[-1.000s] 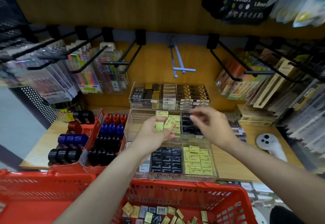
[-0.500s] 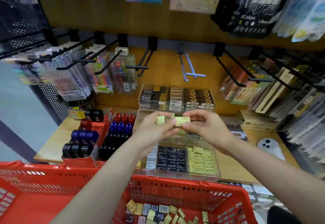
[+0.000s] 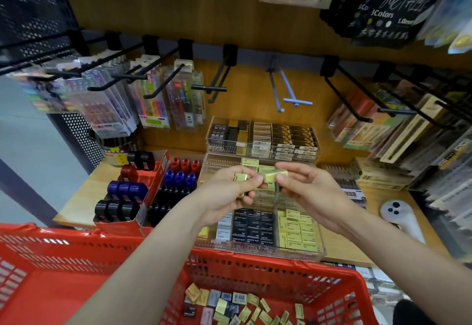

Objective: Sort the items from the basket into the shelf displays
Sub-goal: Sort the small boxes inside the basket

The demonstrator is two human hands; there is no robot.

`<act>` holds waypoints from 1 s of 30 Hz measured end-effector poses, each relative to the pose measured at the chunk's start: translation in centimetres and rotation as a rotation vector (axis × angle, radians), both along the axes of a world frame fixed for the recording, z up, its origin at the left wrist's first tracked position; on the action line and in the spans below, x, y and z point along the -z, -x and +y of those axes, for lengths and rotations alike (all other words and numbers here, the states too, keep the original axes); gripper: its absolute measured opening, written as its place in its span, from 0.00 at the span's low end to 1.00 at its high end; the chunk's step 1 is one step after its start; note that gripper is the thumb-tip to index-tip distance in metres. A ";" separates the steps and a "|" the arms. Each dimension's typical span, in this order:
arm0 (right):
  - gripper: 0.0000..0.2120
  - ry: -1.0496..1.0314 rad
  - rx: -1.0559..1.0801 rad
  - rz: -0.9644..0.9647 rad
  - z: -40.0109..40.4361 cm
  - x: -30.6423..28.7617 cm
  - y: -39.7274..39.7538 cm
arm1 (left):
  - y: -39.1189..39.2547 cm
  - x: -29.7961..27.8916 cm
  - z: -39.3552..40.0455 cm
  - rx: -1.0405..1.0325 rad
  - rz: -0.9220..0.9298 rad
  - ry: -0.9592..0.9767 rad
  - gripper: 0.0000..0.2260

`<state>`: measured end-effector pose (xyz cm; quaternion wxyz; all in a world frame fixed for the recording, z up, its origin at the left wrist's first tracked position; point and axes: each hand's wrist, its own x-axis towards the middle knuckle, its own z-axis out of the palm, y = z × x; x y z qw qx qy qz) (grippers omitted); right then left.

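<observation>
The basket [image 3: 255,268] sits nearest the camera, in front of the shelf [image 3: 342,248]; on the shelf, the tiered trays [image 3: 263,146] stand centre; the ink-bottle box [image 3: 143,194] lies to their left; both hands [image 3: 224,194] [image 3: 306,192] meet above the trays; loose packs [image 3: 240,306] lie in the basket.

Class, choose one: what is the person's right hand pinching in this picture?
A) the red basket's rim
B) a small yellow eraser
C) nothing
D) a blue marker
B: the right hand pinches a small yellow eraser above the clear display trays.
</observation>
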<state>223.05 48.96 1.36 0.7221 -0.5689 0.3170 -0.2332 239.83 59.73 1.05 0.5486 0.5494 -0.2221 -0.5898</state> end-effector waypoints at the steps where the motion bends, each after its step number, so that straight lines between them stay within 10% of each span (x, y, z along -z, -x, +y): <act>1: 0.22 -0.112 0.015 -0.031 0.1 0.2 0.0 | 0.1 -0.1 -0.1 0.005 -0.013 0.004 0.09; 6: 0.15 -0.670 0.036 -0.202 0.0 1.1 0.0 | 0.6 -0.3 -0.5 -0.019 0.065 0.018 0.23; 10: 0.18 -0.718 0.174 -0.196 -1.6 0.4 -0.1 | 0.3 0.2 -0.8 -0.117 0.073 0.053 0.32; 18: 0.17 0.394 0.127 0.671 -4.8 -0.4 -1.7 | -0.5 2.2 -1.2 -0.141 -0.308 -0.053 0.14; 30: 0.10 0.829 0.055 0.778 -5.8 2.7 -6.8 | -2.4 3.7 -1.3 -0.299 -0.608 -0.094 0.07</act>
